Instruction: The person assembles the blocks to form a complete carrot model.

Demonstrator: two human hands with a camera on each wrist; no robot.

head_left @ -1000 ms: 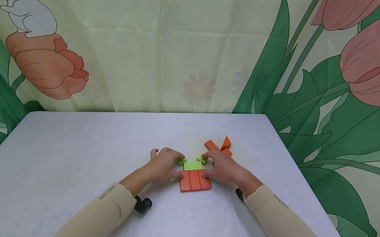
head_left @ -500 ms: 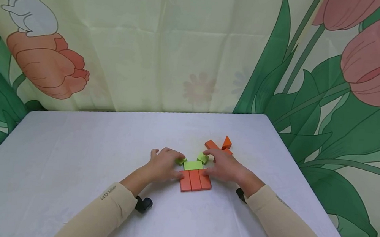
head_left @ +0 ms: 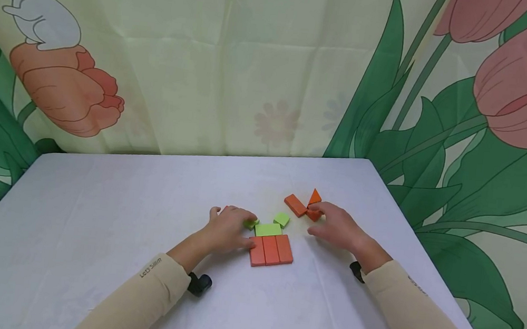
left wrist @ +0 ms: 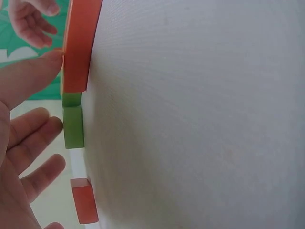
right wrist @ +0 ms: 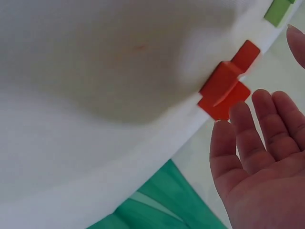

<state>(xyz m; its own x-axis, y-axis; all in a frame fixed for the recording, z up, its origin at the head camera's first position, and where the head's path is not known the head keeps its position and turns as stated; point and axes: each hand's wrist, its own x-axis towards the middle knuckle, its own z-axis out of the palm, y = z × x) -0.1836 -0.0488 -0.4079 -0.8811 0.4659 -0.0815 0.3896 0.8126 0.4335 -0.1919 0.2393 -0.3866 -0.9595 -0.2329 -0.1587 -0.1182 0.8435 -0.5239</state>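
Three orange blocks [head_left: 271, 250] lie side by side, with a light green rectangular block [head_left: 268, 230] along their far side. My left hand [head_left: 226, 230] stays at their left, its thumb at the left orange block and its fingertips right by a small green block [left wrist: 73, 128]. Another small green block [head_left: 281, 219] sits at the far right corner of the green rectangle. My right hand [head_left: 340, 231] hovers with loosely bent fingers at a loose group: an orange rectangular block [head_left: 295, 205], an orange triangular block [head_left: 315, 196] and an orange block [head_left: 313, 215] partly hidden by its fingertips.
A white cloth covers the table [head_left: 111, 213]. In the left wrist view a separate orange block [left wrist: 85, 204] lies past my left fingers. A printed curtain [head_left: 183, 61] hangs behind the table's far edge.
My right hand has let go of the small green block at the right and moved right to the loose orange blocks. My left hand has hardly moved.
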